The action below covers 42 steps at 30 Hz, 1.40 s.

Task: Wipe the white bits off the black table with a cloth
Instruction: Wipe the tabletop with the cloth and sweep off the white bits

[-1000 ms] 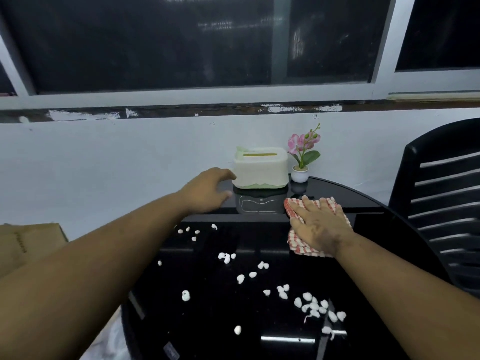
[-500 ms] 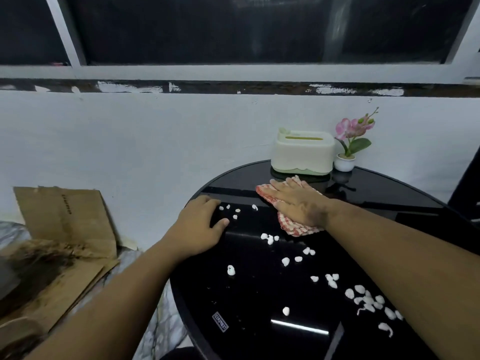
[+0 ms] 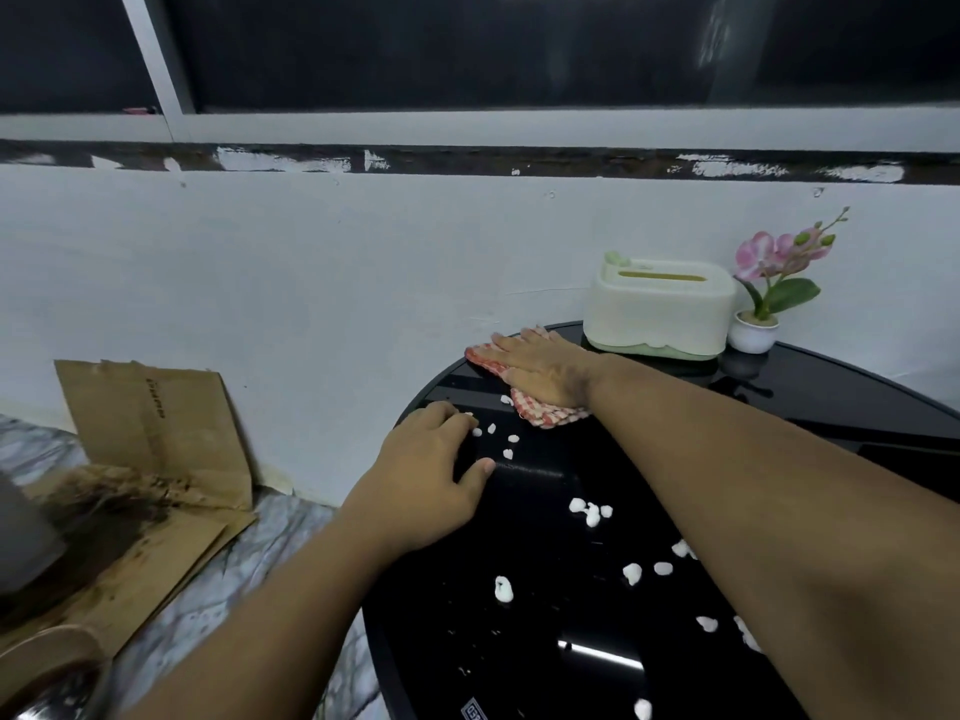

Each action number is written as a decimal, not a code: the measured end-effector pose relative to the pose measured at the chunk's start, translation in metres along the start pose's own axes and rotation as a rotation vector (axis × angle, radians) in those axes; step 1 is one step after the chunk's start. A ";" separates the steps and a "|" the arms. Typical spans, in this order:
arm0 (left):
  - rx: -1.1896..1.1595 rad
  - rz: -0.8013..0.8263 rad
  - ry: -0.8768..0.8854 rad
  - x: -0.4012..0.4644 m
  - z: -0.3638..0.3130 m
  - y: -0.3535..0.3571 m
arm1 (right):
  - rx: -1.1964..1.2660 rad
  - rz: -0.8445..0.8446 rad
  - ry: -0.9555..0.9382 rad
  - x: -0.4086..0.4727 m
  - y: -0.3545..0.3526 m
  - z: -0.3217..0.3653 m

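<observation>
Moved: since half a second ago your right hand has slid the cloth leftward to the table's far left rim, and your left hand has crept up the near left edge toward the small bits there.
Table: black, glossy and hard; expect the bits to skid across it freely, so a fast stroke may scatter them instead of gathering them.
Right hand: lies flat on the cloth, fingers straight and spread, pressing it down, not gripping it.
Left hand: rests on the table edge, fingers loosely bent and holding nothing, thumb out along the surface.
Cloth: red-and-white checked, soft and limp, bunched under your palm at the far left of the table; it will crumple if pushed from one corner, so keep your palm over its middle.
White bits: light, loose, likely crumbly; scattered from just beside the cloth down to the near edge, some hidden by your right forearm. Sweep them; pinching would be slow.
</observation>
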State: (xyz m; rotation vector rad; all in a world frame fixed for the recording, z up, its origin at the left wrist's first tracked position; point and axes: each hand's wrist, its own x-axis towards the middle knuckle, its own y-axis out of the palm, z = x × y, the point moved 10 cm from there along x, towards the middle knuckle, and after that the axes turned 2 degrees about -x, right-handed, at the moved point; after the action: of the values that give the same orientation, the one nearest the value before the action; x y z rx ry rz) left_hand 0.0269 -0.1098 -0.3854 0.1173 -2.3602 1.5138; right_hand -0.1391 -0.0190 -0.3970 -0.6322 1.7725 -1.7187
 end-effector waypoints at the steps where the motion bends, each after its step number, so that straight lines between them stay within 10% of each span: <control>1: 0.002 0.003 -0.003 0.000 0.000 0.000 | -0.013 -0.001 -0.001 0.004 -0.001 0.001; 19: -0.076 0.003 -0.111 -0.018 0.000 -0.013 | 0.000 0.018 -0.159 -0.058 0.009 0.066; 33: -0.079 -0.010 -0.137 -0.027 0.000 -0.016 | 0.060 0.005 0.109 -0.032 -0.006 0.017; 42: -0.164 -0.026 -0.076 0.034 -0.044 -0.025 | 0.137 -0.418 0.205 -0.116 -0.068 -0.015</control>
State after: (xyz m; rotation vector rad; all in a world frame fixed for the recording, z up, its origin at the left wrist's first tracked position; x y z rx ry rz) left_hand 0.0117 -0.0776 -0.3359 0.1672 -2.5213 1.3195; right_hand -0.0704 0.0687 -0.3196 -0.8363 1.7232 -2.2361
